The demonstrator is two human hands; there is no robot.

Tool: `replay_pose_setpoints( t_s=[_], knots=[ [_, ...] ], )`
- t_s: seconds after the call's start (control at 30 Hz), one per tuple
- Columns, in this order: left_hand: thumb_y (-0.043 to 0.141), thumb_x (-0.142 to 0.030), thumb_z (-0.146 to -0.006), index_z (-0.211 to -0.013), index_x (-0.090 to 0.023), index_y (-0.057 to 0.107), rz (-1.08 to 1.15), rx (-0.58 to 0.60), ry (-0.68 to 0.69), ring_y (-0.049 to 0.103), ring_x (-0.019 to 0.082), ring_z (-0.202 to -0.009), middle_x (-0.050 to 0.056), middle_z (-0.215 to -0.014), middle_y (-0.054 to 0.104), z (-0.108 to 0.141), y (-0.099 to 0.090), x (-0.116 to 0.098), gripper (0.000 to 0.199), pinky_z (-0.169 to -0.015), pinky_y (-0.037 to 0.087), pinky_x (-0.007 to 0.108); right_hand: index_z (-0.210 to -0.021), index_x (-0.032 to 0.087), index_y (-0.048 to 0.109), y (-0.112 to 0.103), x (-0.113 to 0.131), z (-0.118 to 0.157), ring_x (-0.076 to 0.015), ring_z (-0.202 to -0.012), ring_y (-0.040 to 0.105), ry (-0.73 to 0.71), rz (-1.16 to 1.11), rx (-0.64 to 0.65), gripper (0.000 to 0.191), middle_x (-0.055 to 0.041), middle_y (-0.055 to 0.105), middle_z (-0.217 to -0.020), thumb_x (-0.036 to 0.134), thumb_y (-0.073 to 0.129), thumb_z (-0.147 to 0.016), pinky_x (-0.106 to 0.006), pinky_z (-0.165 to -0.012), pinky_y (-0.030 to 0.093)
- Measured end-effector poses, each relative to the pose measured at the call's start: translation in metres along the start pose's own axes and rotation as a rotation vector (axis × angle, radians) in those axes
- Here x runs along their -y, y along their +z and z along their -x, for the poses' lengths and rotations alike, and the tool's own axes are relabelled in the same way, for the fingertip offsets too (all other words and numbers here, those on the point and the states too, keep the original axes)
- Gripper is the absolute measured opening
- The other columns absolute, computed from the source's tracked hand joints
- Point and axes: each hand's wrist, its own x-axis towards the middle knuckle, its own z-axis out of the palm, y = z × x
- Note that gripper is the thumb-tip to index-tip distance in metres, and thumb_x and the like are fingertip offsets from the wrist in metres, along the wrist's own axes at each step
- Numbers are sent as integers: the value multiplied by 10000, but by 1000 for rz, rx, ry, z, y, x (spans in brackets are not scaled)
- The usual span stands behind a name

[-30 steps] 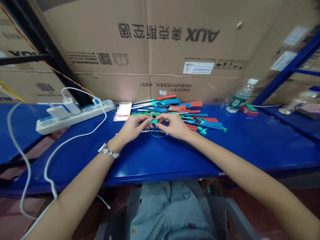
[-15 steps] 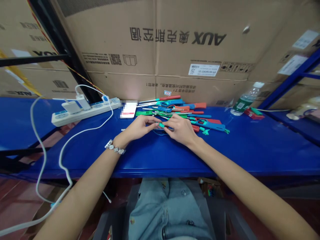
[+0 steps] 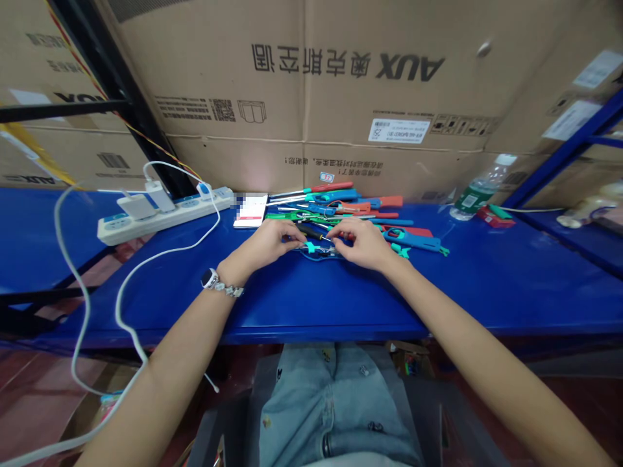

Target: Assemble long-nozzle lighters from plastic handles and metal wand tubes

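My left hand (image 3: 277,244) is closed, its thumb and forefinger pinching a small teal plastic piece (image 3: 311,248). My right hand (image 3: 363,242) is curled just to the right, fingertips close together over small parts and a thin blue wire (image 3: 316,258); what they hold, if anything, is too small to make out. Between the hands lies a screwdriver (image 3: 310,232) with a black and yellow handle, its shaft reaching towards my right fingertips. Behind and beside the hands is a pile of long-nosed lighters (image 3: 335,196) in red, blue, orange and green. One blue lighter (image 3: 413,240) lies right of my right hand.
On the blue table (image 3: 292,305), a white power strip (image 3: 131,222) with plugs and cables stands left, beside a phone (image 3: 252,211). A water bottle (image 3: 479,191) and small red box (image 3: 496,217) are at right. Cardboard (image 3: 341,84) walls the back.
My hands have moved slightly apart, the right one shifting rightward. The teal piece, partly covered before, now shows beside my left fingertips, and the screwdriver handle has come into view.
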Motion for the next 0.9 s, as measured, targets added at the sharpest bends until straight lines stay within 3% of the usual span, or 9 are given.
replay_pose_setpoints(
  t_s=[0.23,0.57,0.9],
  knots=[
    [622,-242,-903,-908,-202,819,-177,78,48,688,181,-762,82,-895,770,-8,-4,5,202,-731,552,323,-912,209,800,-1,-4,-2,-143,-696,595,47,-46,127,141,-28,733,-896,141,701,-839,-289,-655,421],
    [620,-194,-851,-872,-203,824,-159,188,39,687,201,-755,82,-853,782,-24,0,-2,205,-751,526,354,-920,232,814,-5,0,-3,-174,-748,653,72,5,152,143,-23,755,-870,145,743,-831,-300,-670,440],
    [679,-218,-856,-902,-204,822,-31,167,30,693,175,-755,61,-868,791,-21,7,0,151,-730,537,316,-906,205,798,0,4,-3,-173,-734,645,51,20,163,164,-38,744,-855,98,694,-838,-311,-718,466]
  ],
)
